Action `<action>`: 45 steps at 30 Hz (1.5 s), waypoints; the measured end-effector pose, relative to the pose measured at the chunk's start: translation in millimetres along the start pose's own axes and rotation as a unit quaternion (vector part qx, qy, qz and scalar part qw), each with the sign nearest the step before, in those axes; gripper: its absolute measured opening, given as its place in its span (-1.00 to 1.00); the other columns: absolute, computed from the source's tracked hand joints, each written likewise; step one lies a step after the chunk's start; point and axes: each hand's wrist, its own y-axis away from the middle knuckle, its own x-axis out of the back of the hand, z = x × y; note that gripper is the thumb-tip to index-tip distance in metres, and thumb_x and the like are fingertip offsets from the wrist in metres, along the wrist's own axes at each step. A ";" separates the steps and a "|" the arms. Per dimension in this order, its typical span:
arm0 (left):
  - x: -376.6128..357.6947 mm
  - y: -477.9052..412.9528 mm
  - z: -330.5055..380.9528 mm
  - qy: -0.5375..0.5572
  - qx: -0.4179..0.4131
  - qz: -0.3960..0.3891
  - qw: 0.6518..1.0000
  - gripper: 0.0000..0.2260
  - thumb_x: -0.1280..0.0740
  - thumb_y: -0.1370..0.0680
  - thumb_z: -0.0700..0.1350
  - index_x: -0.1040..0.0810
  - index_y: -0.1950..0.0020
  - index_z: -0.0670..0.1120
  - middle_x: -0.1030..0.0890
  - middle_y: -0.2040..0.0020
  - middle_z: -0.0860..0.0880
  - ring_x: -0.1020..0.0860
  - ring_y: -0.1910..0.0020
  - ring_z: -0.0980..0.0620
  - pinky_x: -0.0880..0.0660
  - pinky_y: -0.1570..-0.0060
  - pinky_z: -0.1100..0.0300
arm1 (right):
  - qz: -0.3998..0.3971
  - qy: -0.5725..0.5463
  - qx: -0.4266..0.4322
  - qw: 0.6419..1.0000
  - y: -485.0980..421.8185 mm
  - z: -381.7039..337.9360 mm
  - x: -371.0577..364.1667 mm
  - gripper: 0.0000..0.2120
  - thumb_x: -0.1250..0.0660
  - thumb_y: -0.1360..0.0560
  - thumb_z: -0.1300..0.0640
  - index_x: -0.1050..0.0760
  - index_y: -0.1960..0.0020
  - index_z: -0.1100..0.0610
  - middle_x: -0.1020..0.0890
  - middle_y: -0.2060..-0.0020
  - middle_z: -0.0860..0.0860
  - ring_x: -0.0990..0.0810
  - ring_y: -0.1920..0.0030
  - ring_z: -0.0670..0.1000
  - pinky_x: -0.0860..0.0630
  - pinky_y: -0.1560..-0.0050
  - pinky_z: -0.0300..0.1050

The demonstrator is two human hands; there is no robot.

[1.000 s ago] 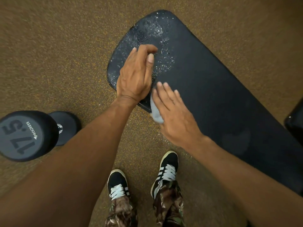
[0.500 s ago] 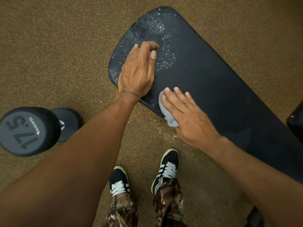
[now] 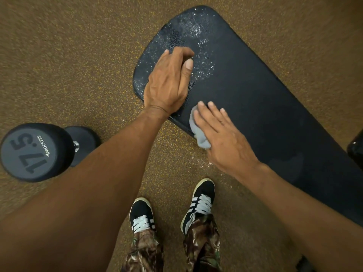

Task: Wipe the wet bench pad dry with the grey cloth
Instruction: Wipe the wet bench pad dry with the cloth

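1. The speckled rubber floor (image 3: 59,55) lies under everything; a few glints of water show on it just below the pad's near edge.
2. The bench pad (image 3: 265,95) runs from top centre to the right edge. It looks like firm vinyl-covered padding: stiff enough to lean on, smooth, and probably slick where wet. It needs no lifting, only steadying.
3. A 17.5 dumbbell (image 3: 33,152) lies on the floor at the left, well apart from the pad.
4. The left grip (image 3: 167,83) rests on the pad's rounded end with fingers bent and thumb alongside. It holds nothing and seems to brace the body.
5. The right grip (image 3: 225,138) is spread wide, its fingers (image 3: 211,114) straight and pressing down. The thumb is hidden, so I cannot tell whether it tucks round the cloth.
6. The grey cloth (image 3: 197,132) is bunched under that palm at the pad's near edge, partly hanging past it. It is soft, light and limp, so a flat palm with the wad kept beneath the fingers should carry it best.
7. Water droplets (image 3: 192,26) bead over the pad's far end, around and beyond the left grip. That patch appears unwiped, and the cloth may skid on it.
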 end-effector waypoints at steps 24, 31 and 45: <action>42.7 0.4 2.4 0.171 0.107 -0.090 0.975 -0.81 -0.35 -0.62 -0.01 -0.61 -0.12 -0.10 -0.67 0.04 0.03 -0.63 0.05 0.07 -0.57 -0.07 -0.10 | 0.019 -0.185 -0.002 0.983 -4.2 -21.2 5.1 -0.50 -0.28 -0.59 0.11 -0.32 -0.51 0.00 -0.28 -0.55 0.07 -0.22 -0.54 0.08 -0.18 -0.53 0.00; 69.5 27.0 27.5 0.317 0.199 -0.222 0.900 -0.64 -0.43 -0.54 0.07 -0.57 -0.30 0.00 -0.70 -0.17 -0.01 -0.66 -0.18 0.04 -0.61 -0.18 0.05 | 0.085 -0.640 -0.269 0.715 -26.8 -29.6 56.0 -0.75 -0.27 -0.63 0.00 -0.62 -0.20 0.07 -0.70 -0.04 0.20 -0.68 -0.08 0.22 -0.59 -0.13 0.31; 92.4 38.5 17.4 0.460 0.360 -0.264 0.768 -0.76 -0.46 -0.40 -0.20 -0.57 -0.04 -0.13 -0.69 0.14 0.02 -0.66 0.19 0.07 -0.60 0.25 0.24 | 0.030 -0.700 -0.299 0.648 -34.2 -22.0 76.9 -0.65 -0.37 -0.53 0.33 -0.53 -0.28 0.11 -0.69 -0.02 0.05 -0.69 -0.04 0.01 -0.62 0.08 -0.16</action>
